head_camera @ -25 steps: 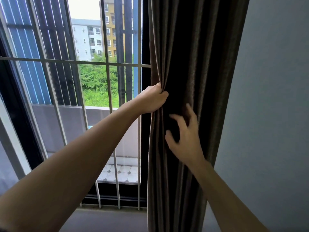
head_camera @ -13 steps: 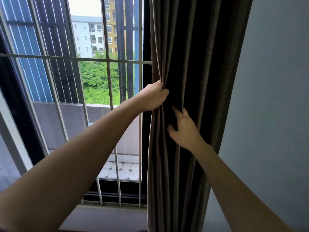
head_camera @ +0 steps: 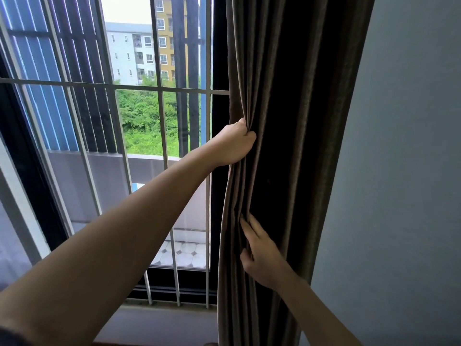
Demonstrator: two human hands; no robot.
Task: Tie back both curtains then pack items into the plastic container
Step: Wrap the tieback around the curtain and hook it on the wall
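Here the brown curtain hangs bunched up between the white window bars and the gray wall. The left hand is closed tight on its window-side edge, right next to the bars. Lower down, the right hand pinches a fold with its fingers almost straight, above the sill.

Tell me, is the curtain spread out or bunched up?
Bunched up. The curtain hangs in folds beside the wall, the window uncovered. The left hand grips its edge; the right hand pinches lower folds.
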